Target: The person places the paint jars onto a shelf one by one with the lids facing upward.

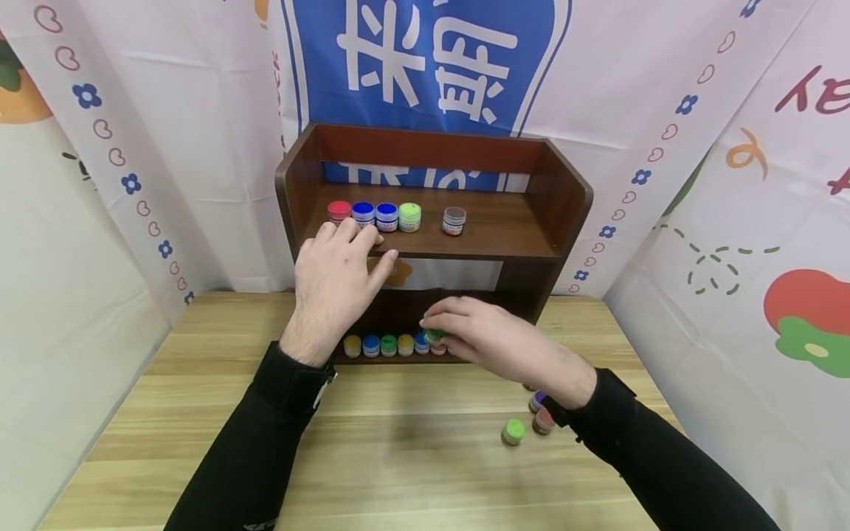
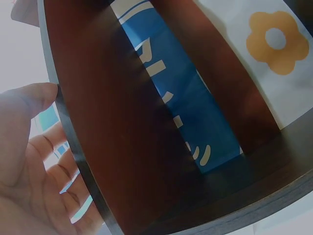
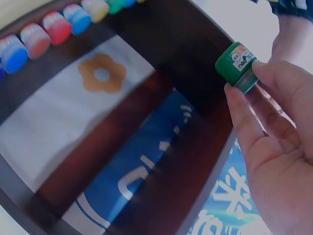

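My left hand [image 1: 335,276] is at the front edge of the upper shelf [image 1: 498,225], just in front of paint jars with red [image 1: 339,210], blue [image 1: 363,212] and light green [image 1: 410,216] lids. In the left wrist view its thumb [image 2: 41,93] touches the shelf's edge, and the loosely bent fingers lie beyond the board. My right hand [image 1: 494,335] pinches a green-lidded paint jar [image 3: 238,67] between thumb and fingers. It hovers before the lower shelf, where a row of jars [image 1: 388,345] stands, partly hidden behind this hand.
A grey-lidded jar [image 1: 454,220] stands apart on the upper shelf. On the wooden table [image 1: 398,457], loose jars with light green [image 1: 513,431], red [image 1: 543,420] and purple [image 1: 537,400] lids lie by the right sleeve. Printed cloth [image 1: 219,147] hangs behind the brown rack.
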The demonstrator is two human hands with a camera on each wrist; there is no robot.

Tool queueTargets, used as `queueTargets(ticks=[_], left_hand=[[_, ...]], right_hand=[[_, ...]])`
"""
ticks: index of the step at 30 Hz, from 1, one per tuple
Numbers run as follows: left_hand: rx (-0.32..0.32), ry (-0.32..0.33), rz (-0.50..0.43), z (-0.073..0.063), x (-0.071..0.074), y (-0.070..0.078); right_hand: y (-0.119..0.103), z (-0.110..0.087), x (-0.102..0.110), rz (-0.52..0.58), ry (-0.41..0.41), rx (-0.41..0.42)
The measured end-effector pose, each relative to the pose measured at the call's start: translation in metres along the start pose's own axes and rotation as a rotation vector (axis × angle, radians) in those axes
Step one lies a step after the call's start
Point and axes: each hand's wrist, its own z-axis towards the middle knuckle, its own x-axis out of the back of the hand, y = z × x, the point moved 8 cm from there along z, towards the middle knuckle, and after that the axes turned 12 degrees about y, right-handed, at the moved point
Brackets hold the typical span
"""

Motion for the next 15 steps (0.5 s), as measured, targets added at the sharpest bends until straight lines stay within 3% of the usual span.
queueTargets(ticks=[8,15], left_hand=[[0.001,0.001,-0.001,0.0,0.001,0.0],[0.003,-0.006,-0.001,0.0,0.0,0.0]], right_hand=[[0.007,0.015,0.032,-0.024,0.095,-0.014],[0.013,0.025,0.051,-0.048,0.126,-0.066]])
